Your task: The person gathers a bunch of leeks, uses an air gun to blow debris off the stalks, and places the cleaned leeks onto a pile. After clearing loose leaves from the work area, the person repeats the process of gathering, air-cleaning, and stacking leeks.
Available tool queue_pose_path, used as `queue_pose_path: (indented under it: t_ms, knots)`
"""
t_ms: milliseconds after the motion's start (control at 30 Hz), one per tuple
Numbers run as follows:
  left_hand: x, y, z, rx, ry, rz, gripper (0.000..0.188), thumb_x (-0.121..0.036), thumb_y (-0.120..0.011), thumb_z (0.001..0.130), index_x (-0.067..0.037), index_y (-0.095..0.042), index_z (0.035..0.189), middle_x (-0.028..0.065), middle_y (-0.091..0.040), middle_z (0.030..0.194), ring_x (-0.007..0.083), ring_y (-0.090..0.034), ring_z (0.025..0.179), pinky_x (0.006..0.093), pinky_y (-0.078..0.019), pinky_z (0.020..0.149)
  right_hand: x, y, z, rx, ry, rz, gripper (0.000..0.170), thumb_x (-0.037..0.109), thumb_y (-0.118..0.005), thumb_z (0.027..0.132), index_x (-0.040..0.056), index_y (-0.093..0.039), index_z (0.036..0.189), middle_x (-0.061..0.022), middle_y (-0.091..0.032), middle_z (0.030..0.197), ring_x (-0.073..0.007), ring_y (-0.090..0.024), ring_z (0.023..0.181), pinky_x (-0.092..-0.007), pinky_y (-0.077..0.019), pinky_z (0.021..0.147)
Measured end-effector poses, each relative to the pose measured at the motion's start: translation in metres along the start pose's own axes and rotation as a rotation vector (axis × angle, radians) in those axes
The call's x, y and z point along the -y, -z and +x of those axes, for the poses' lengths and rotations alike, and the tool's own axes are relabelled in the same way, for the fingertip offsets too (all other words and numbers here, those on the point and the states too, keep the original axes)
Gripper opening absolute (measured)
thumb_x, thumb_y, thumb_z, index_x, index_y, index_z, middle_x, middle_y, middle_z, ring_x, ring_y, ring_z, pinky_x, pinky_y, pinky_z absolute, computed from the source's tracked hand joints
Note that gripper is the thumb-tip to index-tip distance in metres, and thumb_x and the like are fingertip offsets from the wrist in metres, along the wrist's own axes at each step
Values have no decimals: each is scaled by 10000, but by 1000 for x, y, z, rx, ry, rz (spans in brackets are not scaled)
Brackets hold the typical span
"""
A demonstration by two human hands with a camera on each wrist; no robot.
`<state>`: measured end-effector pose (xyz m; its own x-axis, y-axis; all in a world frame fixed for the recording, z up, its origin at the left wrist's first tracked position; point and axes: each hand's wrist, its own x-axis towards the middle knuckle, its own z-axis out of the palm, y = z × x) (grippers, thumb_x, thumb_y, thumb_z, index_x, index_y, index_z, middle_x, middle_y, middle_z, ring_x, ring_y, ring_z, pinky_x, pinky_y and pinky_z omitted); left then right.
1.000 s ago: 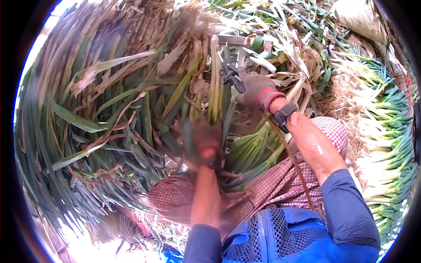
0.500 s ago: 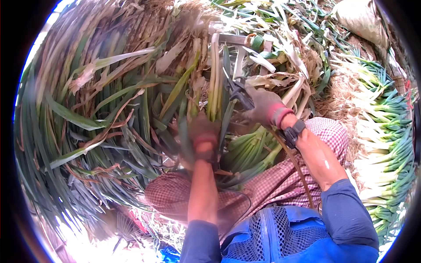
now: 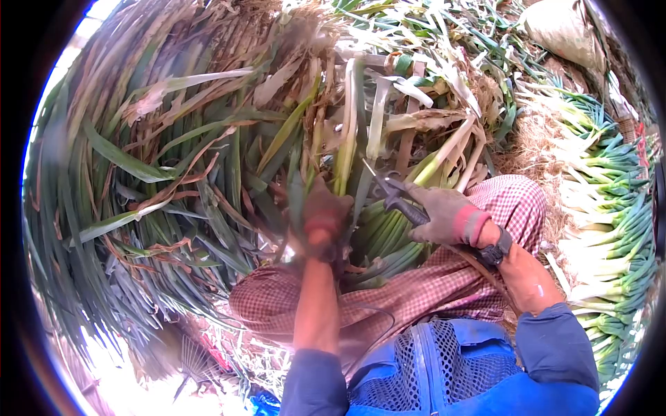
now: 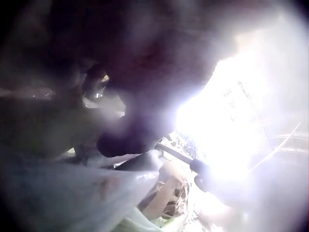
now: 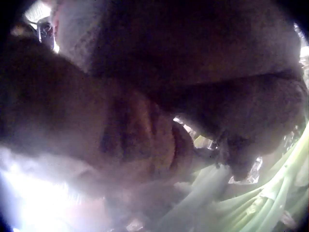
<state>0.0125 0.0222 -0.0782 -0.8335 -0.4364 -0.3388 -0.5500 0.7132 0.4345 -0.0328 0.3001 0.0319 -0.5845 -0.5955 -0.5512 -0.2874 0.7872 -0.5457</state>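
Note:
My gloved left hand (image 3: 326, 211) grips a green onion (image 3: 347, 132) low on its leaves, and the pale stem points away from me. In the left wrist view the dark glove (image 4: 149, 92) covers much of the picture, so the fingers are mostly hidden. To the right, my gloved right hand (image 3: 447, 215) holds a black air blow gun (image 3: 401, 202), its thin nozzle angled up and left near the stem. A brown hose (image 3: 485, 272) trails from that hand toward the body. Below the blow gun lies a bundle of green onions (image 3: 388, 236), their leaves also seen in the right wrist view.
A large heap of untrimmed green onions (image 3: 104, 180) with dry leaves fills the left side. Cleaned green onions (image 3: 603, 229) lie in a long row at the right. Peeled leaves (image 3: 444, 35) pile up at the back, near a pale sack (image 3: 565, 31). Checked trouser legs (image 3: 444, 277) frame the front.
My right hand and the blow gun have drawn back toward the body and a little right. The left hand stays nearly in place, while the gripped onion's stem has shifted slightly right.

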Motion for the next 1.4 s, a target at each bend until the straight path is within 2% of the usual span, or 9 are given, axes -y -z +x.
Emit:
queue_pose_path:
  t_ms: [367, 533, 667, 767, 867, 1000, 1133, 1300, 1400]
  knots:
    - [-19, 3, -10, 186, 35, 0, 911, -390, -874, 752, -89, -530, 1540, 269, -748, 1251, 431, -721, 1158, 464, -563, 1012, 13, -5, -11, -127, -135, 18, 985, 377, -827, 860, -32, -371, 1631, -285, -685, 1251, -427, -698, 1153, -473, -529, 1025]
    - [3, -20, -16, 18, -96, -320, 849, -227, -897, 820, -18, -496, 1538, 255, -774, 1179, 332, -758, 1120, 403, -579, 988, 17, -23, -21, -111, -7, 14, 985, 389, -833, 848, -22, -383, 1622, -276, -688, 1250, -432, -699, 1149, -479, -535, 1011]
    - [17, -29, -16, 9, -66, -386, 888, -101, -904, 820, 19, -435, 1565, 240, -771, 1181, 289, -753, 1098, 372, -588, 967, 25, -25, -37, 141, -9, 88, 887, 388, -835, 848, -28, -461, 1537, -291, -701, 1184, -446, -711, 1099, -490, -540, 989]
    - [21, -37, -15, 75, 92, -389, 960, -90, -924, 803, 25, -388, 1591, 232, -760, 1206, 292, -746, 1081, 376, -594, 960, 26, -35, -32, 28, 19, 110, 868, 357, -823, 857, -13, -448, 1546, -283, -716, 1139, -458, -710, 1099, -486, -545, 987]
    - [20, -39, -21, -116, -94, -484, 984, -103, -939, 788, 29, -390, 1594, 220, -753, 1207, 290, -743, 1064, 386, -593, 965, 21, -44, -21, -108, 20, 67, 863, 362, -822, 860, -12, -453, 1544, -268, -720, 1137, -462, -709, 1104, -491, -544, 992]
    - [25, -46, -13, -138, -115, -445, 861, -159, -952, 783, 36, -510, 1497, 218, -758, 1221, 293, -753, 1054, 390, -595, 956, 37, -17, -10, -25, -125, 16, 790, 303, -787, 871, 9, -461, 1527, -228, -729, 1098, -420, -727, 1047, -482, -557, 975]
    - [12, -31, -18, -30, -52, -230, 651, -340, -941, 799, 7, -700, 1294, 194, -800, 1150, 320, -776, 1017, 402, -595, 914, 26, 8, 50, -172, -144, -28, 662, 323, -816, 865, 53, -534, 1400, -241, -725, 1075, -414, -735, 1000, -495, -581, 929]
    - [12, -32, -15, 61, 35, -138, 583, -448, -906, 810, -44, -762, 1206, 157, -820, 1053, 333, -784, 980, 412, -594, 885, 2, 22, 107, -308, -183, -28, 590, 318, -818, 865, 49, -575, 1331, -230, -743, 1077, -401, -743, 995, -483, -581, 911]
    - [18, -42, -9, 41, 11, -111, 560, -444, -897, 813, -52, -768, 1192, 152, -821, 1037, 334, -785, 966, 414, -596, 877, 18, 29, 72, -317, -165, 18, 599, 294, -805, 861, 39, -570, 1349, -237, -739, 1070, -410, -736, 1001, -475, -578, 917]
